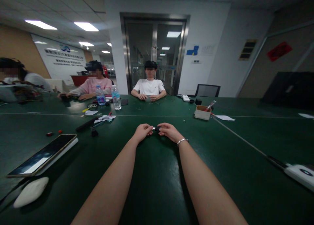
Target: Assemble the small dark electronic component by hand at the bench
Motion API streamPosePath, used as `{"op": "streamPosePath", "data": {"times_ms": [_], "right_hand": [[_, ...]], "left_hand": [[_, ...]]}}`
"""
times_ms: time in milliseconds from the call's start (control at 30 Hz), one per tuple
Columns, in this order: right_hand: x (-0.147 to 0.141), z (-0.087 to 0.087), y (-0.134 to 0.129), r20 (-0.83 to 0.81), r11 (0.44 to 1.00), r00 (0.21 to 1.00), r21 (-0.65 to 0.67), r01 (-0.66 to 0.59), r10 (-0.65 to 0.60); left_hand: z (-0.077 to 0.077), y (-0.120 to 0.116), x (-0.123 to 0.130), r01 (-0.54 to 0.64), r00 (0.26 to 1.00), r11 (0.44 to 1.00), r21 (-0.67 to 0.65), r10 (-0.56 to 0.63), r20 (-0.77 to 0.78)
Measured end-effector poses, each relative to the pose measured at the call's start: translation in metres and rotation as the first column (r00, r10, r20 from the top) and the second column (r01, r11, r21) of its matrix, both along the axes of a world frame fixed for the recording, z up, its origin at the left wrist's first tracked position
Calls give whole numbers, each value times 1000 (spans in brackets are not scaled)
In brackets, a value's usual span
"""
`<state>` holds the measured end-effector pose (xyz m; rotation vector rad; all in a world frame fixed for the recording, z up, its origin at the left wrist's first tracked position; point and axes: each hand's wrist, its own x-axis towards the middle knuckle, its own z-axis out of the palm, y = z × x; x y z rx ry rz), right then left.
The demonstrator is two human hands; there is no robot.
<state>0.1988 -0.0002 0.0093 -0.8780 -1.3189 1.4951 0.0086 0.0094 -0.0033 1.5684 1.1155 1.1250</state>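
A small stick-like thing [156, 129], silvery on the left and dark on the right, spans the gap between my hands over the green table [157, 166]. It is too small to tell its exact kind. The fingers of my left hand [143, 132] pinch its silvery end. My right hand [169, 132], with a silver bracelet [182, 142] at the wrist, closes its fingertips on the dark end. Part of the thing is hidden by the fingers.
To the left lie a phone [44, 154] on a white box, a white rounded object [31, 192] and a black stick-like item [86, 124]. Two bottles [116, 97] stand farther back. A small open box [202, 113] and a white power strip [300, 175] are on the right. Several people sit around the table.
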Motion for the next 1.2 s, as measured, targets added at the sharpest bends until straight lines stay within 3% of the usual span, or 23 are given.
{"op": "streamPosePath", "data": {"times_ms": [233,500,733,967,1067,1200], "right_hand": [[-1,0,0,-12,1000,1000,7,-14,14],[-1,0,0,-16,1000,1000,7,-17,17],[0,2,-1,-17,1000,1000,-20,-8,8],[-1,1,1,-38,999,999,-33,3,-4],[-2,0,2,-40,999,999,-42,7,-9],[-2,0,2,-48,998,999,-53,14,-17]], "left_hand": [[-2,3,2,-60,990,998,22,62,-125],[-2,4,2,-57,988,998,27,61,-143],[-2,1,0,7,998,1000,17,-6,-65],[2,-5,-1,55,998,991,119,-54,-13],[5,-5,0,61,997,996,64,-64,36],[6,-5,4,-23,997,997,-80,30,77]]}}
